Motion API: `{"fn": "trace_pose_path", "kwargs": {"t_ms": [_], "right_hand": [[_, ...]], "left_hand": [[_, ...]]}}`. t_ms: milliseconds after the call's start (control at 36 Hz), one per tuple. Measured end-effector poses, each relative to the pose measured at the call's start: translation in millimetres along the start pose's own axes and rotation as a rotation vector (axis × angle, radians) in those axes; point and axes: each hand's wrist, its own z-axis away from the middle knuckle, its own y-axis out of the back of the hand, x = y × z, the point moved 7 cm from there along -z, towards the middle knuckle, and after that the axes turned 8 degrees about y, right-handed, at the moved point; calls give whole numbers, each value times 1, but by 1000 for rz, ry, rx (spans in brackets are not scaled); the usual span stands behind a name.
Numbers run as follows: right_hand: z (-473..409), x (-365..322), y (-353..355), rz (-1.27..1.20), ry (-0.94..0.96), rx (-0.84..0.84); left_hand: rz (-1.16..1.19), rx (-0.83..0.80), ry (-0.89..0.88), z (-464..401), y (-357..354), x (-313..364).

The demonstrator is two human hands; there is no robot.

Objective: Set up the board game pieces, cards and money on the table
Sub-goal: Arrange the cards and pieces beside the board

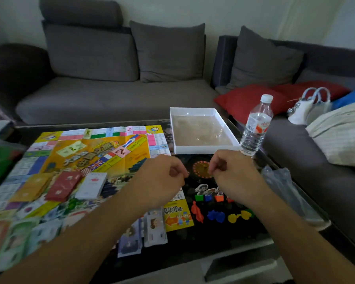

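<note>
The colourful game board (90,152) lies unfolded on the dark table. On it sit three card decks: orange (32,186), red (63,185) and white (91,185). Stacks of paper money (154,228) lie at the board's near edge. Right of the board are a round spinner (202,168), character pawns on coloured bases (209,197), and red (197,212), blue (215,216) and yellow (234,217) plastic pieces. My left hand (162,177) and my right hand (232,173) hover on either side of the spinner, fingers curled against thumbs. I see nothing between the fingers.
An open white box tray (203,130) stands at the table's far right, with a water bottle (256,128) beside it. A clear plastic bag (279,181) lies at the right edge. A grey sofa (111,95) with red cushions (244,99) surrounds the table.
</note>
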Motion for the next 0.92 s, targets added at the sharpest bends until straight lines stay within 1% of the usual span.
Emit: {"fn": "trace_pose_path", "kwargs": {"t_ms": [139,250,417,528,667,750,917], "right_hand": [[4,-39,-21,-14,26,-70],[3,-75,-52,-24,79,-148],[5,-124,-103,-37,169,-278],[8,-152,-131,-56,209,-336],[8,-169,-161,-37,240,-382],[7,-175,-174,-28,244,-414],[6,-177,-184,-24,222,-401]], "left_hand": [[-72,-21,-19,25,17,-32],[-97,-47,-16,43,35,-55],[-154,-59,39,64,62,-94],[-161,-29,83,79,80,-121],[-175,42,100,92,99,-139],[-167,51,102,96,110,-144],[-159,124,162,98,151,-175]]}}
